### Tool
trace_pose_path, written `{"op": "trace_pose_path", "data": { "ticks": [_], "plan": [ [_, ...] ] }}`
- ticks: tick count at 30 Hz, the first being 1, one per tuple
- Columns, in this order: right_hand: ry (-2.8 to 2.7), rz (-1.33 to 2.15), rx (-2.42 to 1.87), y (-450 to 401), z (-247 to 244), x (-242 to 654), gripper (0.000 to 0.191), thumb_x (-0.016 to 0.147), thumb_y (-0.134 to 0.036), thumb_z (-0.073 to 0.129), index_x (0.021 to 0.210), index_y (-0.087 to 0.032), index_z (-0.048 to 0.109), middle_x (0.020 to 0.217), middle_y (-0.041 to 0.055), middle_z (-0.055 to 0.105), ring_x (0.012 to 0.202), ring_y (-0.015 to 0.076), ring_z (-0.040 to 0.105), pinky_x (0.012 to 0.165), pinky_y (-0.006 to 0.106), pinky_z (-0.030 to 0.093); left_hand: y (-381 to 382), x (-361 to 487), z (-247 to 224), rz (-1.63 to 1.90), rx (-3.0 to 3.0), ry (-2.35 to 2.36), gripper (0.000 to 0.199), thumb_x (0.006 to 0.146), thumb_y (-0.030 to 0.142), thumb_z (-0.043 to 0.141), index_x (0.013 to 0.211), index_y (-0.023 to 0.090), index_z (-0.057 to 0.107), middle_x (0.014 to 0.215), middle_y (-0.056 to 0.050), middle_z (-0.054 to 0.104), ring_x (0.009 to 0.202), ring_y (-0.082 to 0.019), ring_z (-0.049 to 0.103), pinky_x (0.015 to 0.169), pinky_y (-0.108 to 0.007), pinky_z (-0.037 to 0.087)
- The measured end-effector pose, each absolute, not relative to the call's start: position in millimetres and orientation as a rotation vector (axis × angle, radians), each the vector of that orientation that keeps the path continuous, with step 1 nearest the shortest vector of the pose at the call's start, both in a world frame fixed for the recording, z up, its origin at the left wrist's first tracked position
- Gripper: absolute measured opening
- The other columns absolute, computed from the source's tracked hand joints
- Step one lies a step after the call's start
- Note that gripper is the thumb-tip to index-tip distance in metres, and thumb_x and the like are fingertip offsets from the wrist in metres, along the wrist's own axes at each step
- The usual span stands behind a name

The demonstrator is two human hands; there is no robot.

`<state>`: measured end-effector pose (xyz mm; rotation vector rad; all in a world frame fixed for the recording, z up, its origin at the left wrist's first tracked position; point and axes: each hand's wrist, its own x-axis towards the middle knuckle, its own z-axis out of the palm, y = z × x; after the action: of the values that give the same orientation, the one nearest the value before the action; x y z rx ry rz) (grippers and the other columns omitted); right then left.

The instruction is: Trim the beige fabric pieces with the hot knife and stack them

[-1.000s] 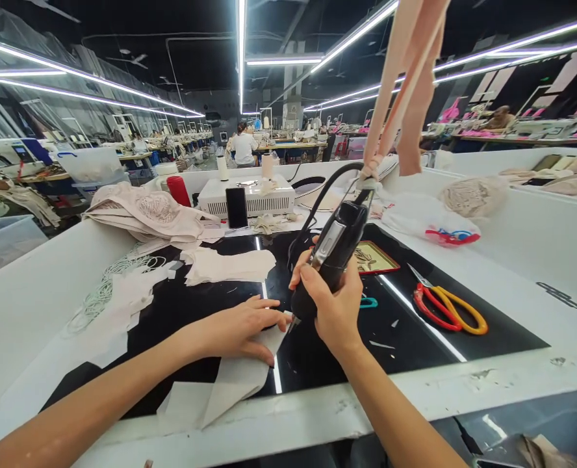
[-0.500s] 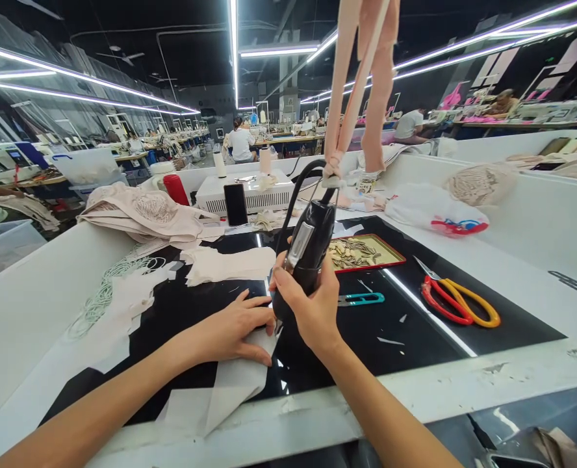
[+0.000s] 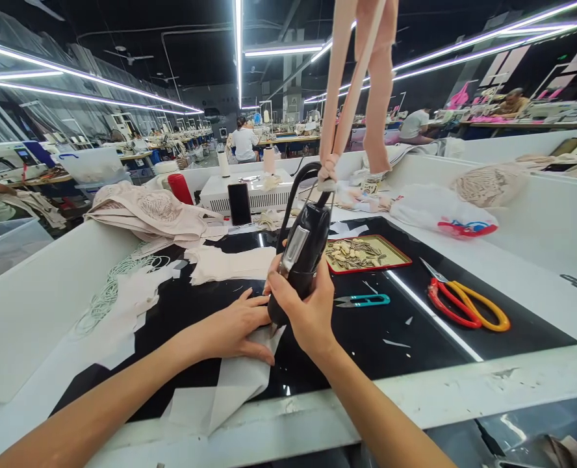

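My right hand (image 3: 308, 305) is wrapped round a black handheld electric tool (image 3: 305, 244), which tilts with its lower end down at the fabric. Pink cloth strips (image 3: 340, 97) and a black cable run up from its top. Just left of the tool, my left hand (image 3: 240, 328) lies flat with fingers spread, pressing on a pale fabric piece (image 3: 242, 380) that reaches the table's front edge. The tool's tip is close to my left fingers and partly hidden. A stack of pale fabric pieces (image 3: 232, 263) lies beyond my left hand on the black mat (image 3: 186, 312).
Right of the tool lie teal thread snips (image 3: 366, 300), red-and-yellow scissors (image 3: 468, 302) and a tray (image 3: 400, 260) of seeds. Lace cups (image 3: 142, 211), green cord (image 3: 108, 292), a phone (image 3: 240, 204) and a white box (image 3: 264, 195) stand around. A person (image 3: 244, 140) sits far back.
The black tool and my right hand have shifted slightly left, toward my left hand. The surroundings appear slightly farther right in the view.
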<state>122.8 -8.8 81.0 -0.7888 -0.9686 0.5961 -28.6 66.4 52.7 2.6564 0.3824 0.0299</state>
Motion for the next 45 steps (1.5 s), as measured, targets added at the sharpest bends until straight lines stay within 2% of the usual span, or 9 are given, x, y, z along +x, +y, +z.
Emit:
{"op": "trace_pose_path", "data": {
  "ticks": [2, 5, 8, 11, 14, 28, 34, 39, 45],
  "plan": [
    [-0.971, 0.603, -0.784, -10, 82, 123, 0.027, 0.080, -0.033, 0.078, 0.096, -0.024, 0.059, 0.083, -0.0048, 0.066, 0.067, 0.0115, 0.061, 0.064, 0.027, 0.056, 67, -29, 52, 0.032, 2.662, 0.382, 0.049, 0.086, 0.042, 0.087, 0.126, 0.023, 0.068, 0.148, -0.016, 0.060, 0.150, -0.038, 0.044, 0.124, -0.072, 0.030],
    [-0.968, 0.602, -0.764, -10, 84, 128, 0.026, 0.080, -0.031, 0.078, 0.094, -0.023, 0.058, 0.082, -0.0053, 0.066, 0.063, 0.0106, 0.060, 0.061, 0.027, 0.056, 67, -29, 52, 0.048, 2.657, 0.372, 0.033, 0.087, 0.043, 0.086, 0.105, 0.022, 0.069, 0.130, -0.010, 0.069, 0.146, -0.036, 0.048, 0.125, -0.068, 0.029],
    [-0.941, 0.567, -0.743, -9, 83, 135, 0.026, 0.082, -0.032, 0.079, 0.094, -0.023, 0.058, 0.082, -0.0053, 0.067, 0.063, 0.0109, 0.060, 0.062, 0.028, 0.056, 66, -30, 55, -0.006, 2.621, 0.410, 0.028, 0.090, 0.042, 0.083, 0.093, 0.021, 0.064, 0.116, -0.005, 0.073, 0.143, -0.034, 0.051, 0.127, -0.071, 0.019],
    [-0.933, 0.551, -0.733, -7, 80, 141, 0.027, 0.083, -0.032, 0.080, 0.096, -0.024, 0.058, 0.083, -0.0053, 0.067, 0.062, 0.0110, 0.061, 0.061, 0.028, 0.055, 65, -29, 59, -0.077, 2.567, 0.449, 0.030, 0.093, 0.047, 0.078, 0.091, 0.022, 0.062, 0.120, -0.005, 0.072, 0.150, -0.036, 0.044, 0.125, -0.076, 0.009],
    [-0.935, 0.552, -0.734, -6, 78, 143, 0.026, 0.084, -0.032, 0.079, 0.095, -0.024, 0.057, 0.082, -0.0053, 0.067, 0.062, 0.0112, 0.061, 0.061, 0.028, 0.055, 66, -29, 61, -0.102, 2.533, 0.448, 0.033, 0.093, 0.052, 0.077, 0.091, 0.022, 0.063, 0.123, -0.007, 0.072, 0.153, -0.037, 0.038, 0.126, -0.075, 0.005],
    [-0.938, 0.531, -0.787, -10, 78, 137, 0.025, 0.084, -0.033, 0.077, 0.098, -0.025, 0.059, 0.085, -0.0041, 0.066, 0.065, 0.0122, 0.061, 0.064, 0.030, 0.056, 70, -28, 59, -0.092, 2.555, 0.410, 0.033, 0.094, 0.049, 0.077, 0.089, 0.021, 0.060, 0.119, -0.006, 0.071, 0.138, -0.036, 0.053, 0.124, -0.075, 0.012],
    [-0.941, 0.578, -0.778, -15, 76, 134, 0.028, 0.083, -0.033, 0.078, 0.103, -0.025, 0.060, 0.085, -0.0035, 0.067, 0.072, 0.0146, 0.065, 0.069, 0.032, 0.057, 75, -29, 50, -0.027, 2.593, 0.330, 0.031, 0.093, 0.048, 0.079, 0.089, 0.023, 0.061, 0.109, -0.003, 0.071, 0.138, -0.035, 0.053, 0.127, -0.067, 0.017],
    [-0.935, 0.573, -0.817, -17, 76, 132, 0.029, 0.082, -0.034, 0.076, 0.104, -0.025, 0.060, 0.087, -0.0029, 0.066, 0.076, 0.0156, 0.065, 0.075, 0.035, 0.059, 75, -28, 52, -0.058, 2.589, 0.341, 0.034, 0.087, 0.047, 0.085, 0.091, 0.023, 0.061, 0.110, -0.002, 0.069, 0.134, -0.035, 0.055, 0.125, -0.073, 0.012],
    [-0.882, 0.624, -0.760, -24, 78, 128, 0.026, 0.080, -0.030, 0.077, 0.102, -0.026, 0.063, 0.087, -0.0037, 0.068, 0.074, 0.0155, 0.067, 0.074, 0.035, 0.061, 77, -29, 51, 0.005, 2.598, 0.272, 0.038, 0.081, 0.045, 0.090, 0.088, 0.022, 0.061, 0.115, -0.005, 0.068, 0.137, -0.036, 0.051, 0.123, -0.063, 0.027]
  ]
}}
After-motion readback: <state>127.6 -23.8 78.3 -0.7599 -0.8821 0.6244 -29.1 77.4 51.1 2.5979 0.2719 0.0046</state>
